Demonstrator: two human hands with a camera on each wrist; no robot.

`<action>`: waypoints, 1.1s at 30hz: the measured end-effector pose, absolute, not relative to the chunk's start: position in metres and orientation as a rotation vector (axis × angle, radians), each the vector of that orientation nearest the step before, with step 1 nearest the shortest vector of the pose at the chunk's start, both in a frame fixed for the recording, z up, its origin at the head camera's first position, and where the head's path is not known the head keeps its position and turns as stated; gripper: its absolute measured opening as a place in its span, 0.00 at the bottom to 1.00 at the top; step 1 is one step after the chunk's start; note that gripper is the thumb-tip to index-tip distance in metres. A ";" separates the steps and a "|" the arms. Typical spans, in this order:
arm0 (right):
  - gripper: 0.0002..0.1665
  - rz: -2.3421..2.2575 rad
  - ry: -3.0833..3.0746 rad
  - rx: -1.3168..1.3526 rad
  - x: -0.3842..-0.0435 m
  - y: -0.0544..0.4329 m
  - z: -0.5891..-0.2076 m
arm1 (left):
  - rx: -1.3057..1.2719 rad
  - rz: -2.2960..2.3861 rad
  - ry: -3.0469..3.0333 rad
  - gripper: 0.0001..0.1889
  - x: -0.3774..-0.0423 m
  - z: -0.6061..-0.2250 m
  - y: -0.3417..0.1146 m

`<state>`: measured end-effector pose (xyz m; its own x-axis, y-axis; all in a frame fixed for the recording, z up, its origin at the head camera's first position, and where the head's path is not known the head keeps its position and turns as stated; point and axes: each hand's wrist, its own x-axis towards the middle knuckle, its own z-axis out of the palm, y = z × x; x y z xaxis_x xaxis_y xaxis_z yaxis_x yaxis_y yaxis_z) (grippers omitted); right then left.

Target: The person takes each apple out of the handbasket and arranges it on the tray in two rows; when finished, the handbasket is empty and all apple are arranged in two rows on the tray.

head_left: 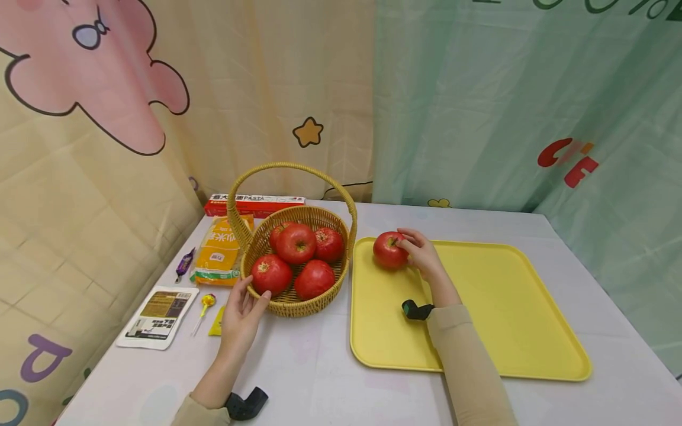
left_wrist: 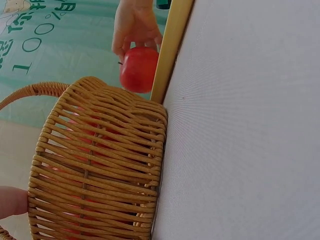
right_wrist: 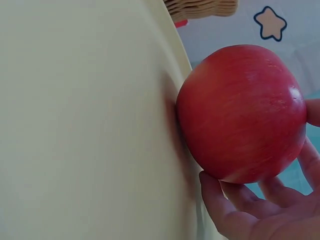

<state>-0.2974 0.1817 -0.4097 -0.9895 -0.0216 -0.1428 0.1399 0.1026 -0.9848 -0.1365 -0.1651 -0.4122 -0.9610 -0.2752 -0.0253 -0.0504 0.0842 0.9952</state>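
At the left of the yellow tray (head_left: 533,331), my right hand (head_left: 424,255) grips a red apple (head_left: 391,250) with fingers and thumb around its side. In the right wrist view this apple (right_wrist: 242,115) sits right at the tray surface (right_wrist: 90,125). My left hand (head_left: 241,316) holds the near-left rim of a wicker basket (head_left: 301,309), its thumb over the edge. Several red apples (head_left: 296,243) lie inside the basket, under its tall arched handle (head_left: 290,165). The left wrist view shows the basket's woven side (left_wrist: 100,160) with the thumb (left_wrist: 14,202) at its rim.
Left of the basket lie an orange food bag (head_left: 218,251), a purple-wrapped candy (head_left: 185,264), a white packet (head_left: 157,318), a lollipop (head_left: 208,301) and a small yellow packet (head_left: 216,322). A red pasta box (head_left: 256,205) lies behind. Curtains (head_left: 453,118) hang beyond the white-covered table (head_left: 303,378).
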 end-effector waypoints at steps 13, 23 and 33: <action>0.28 -1.870 2.325 0.115 -0.294 0.183 -0.405 | 0.343 -1.986 -2.187 0.30 -0.139 -0.414 -0.166; 0.24 -2.196 2.526 0.019 -0.275 0.167 -0.369 | 0.312 -1.983 -2.179 0.31 -0.137 -0.413 -0.165; 0.18 -2.700 2.187 -0.605 -0.235 0.114 -0.316 | 0.336 -1.974 -2.183 0.30 -0.137 -0.413 -0.165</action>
<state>-0.2350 0.1140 -0.3161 -0.8700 0.0828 0.4861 -0.4927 -0.1858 -0.8501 -0.1372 -0.1651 -0.4133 -0.9584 -0.2848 -0.0187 -0.0472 0.0934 0.9945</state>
